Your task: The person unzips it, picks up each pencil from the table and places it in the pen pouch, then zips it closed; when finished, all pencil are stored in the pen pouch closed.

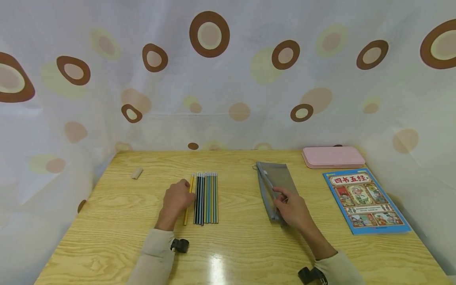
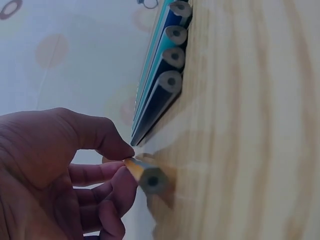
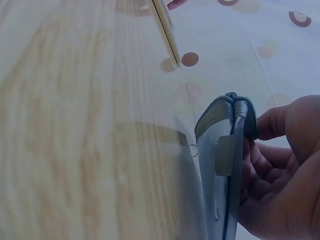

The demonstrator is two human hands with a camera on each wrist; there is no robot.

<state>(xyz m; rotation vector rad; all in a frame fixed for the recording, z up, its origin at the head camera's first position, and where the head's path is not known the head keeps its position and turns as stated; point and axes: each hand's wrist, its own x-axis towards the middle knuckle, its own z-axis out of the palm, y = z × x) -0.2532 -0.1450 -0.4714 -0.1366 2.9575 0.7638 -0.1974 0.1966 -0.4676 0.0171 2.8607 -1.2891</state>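
A yellow pencil (image 1: 187, 211) lies at the left of a row of dark, blue, green and yellow pencils (image 1: 210, 200). My left hand (image 1: 177, 198) pinches that yellow pencil between thumb and fingers; in the left wrist view its flat end (image 2: 153, 181) points toward the camera, apart from the row. A grey zippered mesh pouch (image 1: 283, 176) stands to the right of the pencils. With thumb and fingers my right hand (image 1: 293, 209) grips the pouch's edge beside the zipper; the right wrist view shows the pouch (image 3: 220, 165) held upright on its side.
A beige eraser (image 1: 137, 173) sits at the back left of the wooden table (image 1: 107, 221). At the right are a pink case (image 1: 333, 156) and a blue illustrated book (image 1: 367, 201). A patterned sheet hangs behind and at both sides.
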